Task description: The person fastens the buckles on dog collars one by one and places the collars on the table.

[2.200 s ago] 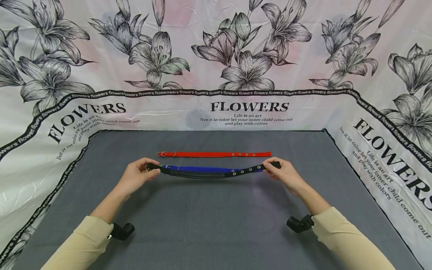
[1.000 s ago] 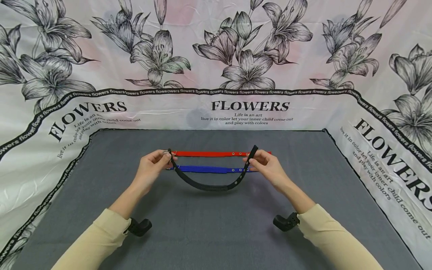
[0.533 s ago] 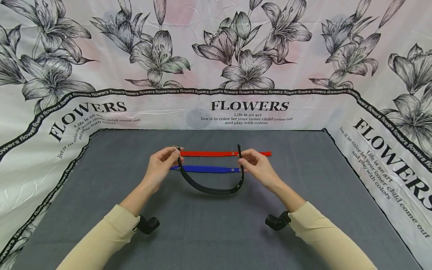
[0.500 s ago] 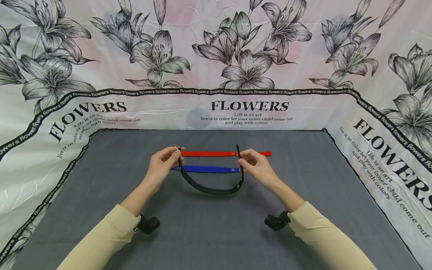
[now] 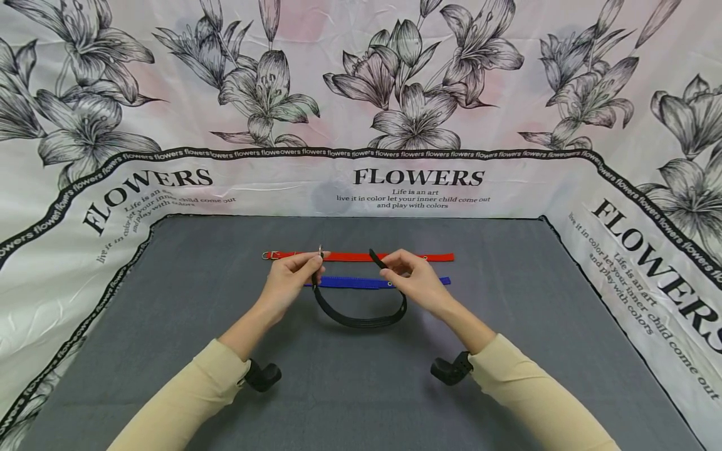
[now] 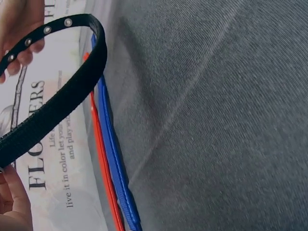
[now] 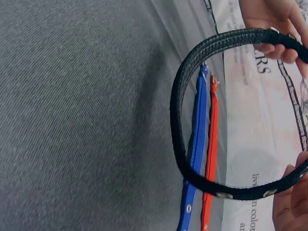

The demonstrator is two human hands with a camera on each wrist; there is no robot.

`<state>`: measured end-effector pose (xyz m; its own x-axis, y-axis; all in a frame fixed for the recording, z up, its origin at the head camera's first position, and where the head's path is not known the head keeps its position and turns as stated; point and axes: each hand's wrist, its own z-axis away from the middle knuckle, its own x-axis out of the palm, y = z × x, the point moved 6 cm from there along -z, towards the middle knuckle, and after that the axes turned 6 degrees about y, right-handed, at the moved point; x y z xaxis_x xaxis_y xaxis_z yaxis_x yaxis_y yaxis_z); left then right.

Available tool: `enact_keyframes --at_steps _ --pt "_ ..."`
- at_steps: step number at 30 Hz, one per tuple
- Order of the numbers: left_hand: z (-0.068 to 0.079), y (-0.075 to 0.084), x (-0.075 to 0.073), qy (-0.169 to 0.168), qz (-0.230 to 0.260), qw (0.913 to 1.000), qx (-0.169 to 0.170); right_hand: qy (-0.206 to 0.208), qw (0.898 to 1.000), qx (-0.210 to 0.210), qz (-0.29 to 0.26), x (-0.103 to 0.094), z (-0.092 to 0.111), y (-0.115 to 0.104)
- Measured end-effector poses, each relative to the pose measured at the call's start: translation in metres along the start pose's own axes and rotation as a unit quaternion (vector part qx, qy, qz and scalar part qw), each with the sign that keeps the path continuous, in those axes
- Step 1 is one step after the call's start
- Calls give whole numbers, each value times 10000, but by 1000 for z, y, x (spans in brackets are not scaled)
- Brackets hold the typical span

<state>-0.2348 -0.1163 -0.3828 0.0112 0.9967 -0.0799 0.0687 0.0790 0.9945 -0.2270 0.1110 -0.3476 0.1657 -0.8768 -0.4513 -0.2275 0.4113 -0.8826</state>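
Observation:
A black collar with metal eyelets hangs in a U between my two hands, raised above the grey cloth. At its buckle end, my left hand pinches the strap between thumb and fingers, and the metal buckle pokes up past the fingertips. My right hand pinches the eyelet end, whose tip points up and left toward the buckle. In the right wrist view the black collar curves into a wide loop with a padded inner face. Behind the hands lie a blue collar and a red collar, both partly hidden.
Grey cloth covers the work surface. A white flower-printed sheet rises behind it and along both sides. Black wrist devices, the left one and the right one, hang beneath the sleeves.
Both hands have come toward each other, bending the nearly straight black collar into a deep U. Its eyelet tip has swung left toward the buckle. The red and blue collars stay put.

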Motion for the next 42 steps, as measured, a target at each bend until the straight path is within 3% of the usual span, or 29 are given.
enact_keyframes --at_steps 6,13,21,34,42 --pt "3 7 5 -62 -40 10000 -11 -20 9993 -105 344 6 0 -9" --pt "0 3 7 96 -102 9998 -119 18 9975 -365 607 18 -14 23" --pt "-2 4 12 52 -180 9997 167 -56 9965 -451 707 27 -14 16" --pt "2 3 17 7 -606 9982 24 -56 9962 -602 620 35 -15 11" --pt "3 4 20 -115 -751 9969 217 -57 9963 -637 572 36 -16 10"
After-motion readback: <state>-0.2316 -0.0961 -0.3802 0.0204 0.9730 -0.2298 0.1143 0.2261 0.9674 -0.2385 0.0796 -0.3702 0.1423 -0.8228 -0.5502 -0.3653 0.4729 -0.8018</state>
